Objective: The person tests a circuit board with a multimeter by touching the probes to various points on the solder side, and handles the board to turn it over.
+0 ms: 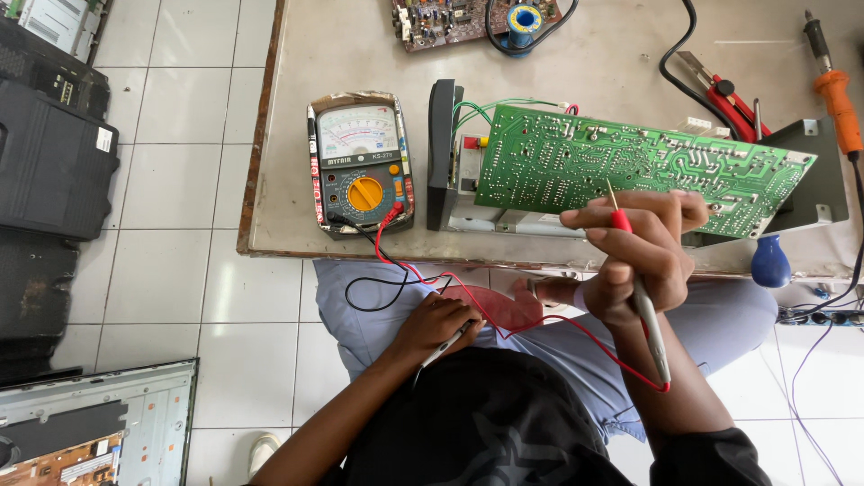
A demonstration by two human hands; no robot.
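Hands: right (643, 261) with red probe (619, 216) on green circuit board (630, 166).

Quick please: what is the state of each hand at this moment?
Left hand: closed around the black probe, low over the lap.
Right hand: closed on the red probe, tip against the green circuit board.

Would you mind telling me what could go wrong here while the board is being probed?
The right hand presses the red probe onto the green circuit board, whose solder points sit close together; a slip might bridge two of them. The board stands tilted on its chassis and could shift. The left hand holds the black probe in the lap, and the leads hang off the table edge, so a tug might drag the multimeter.
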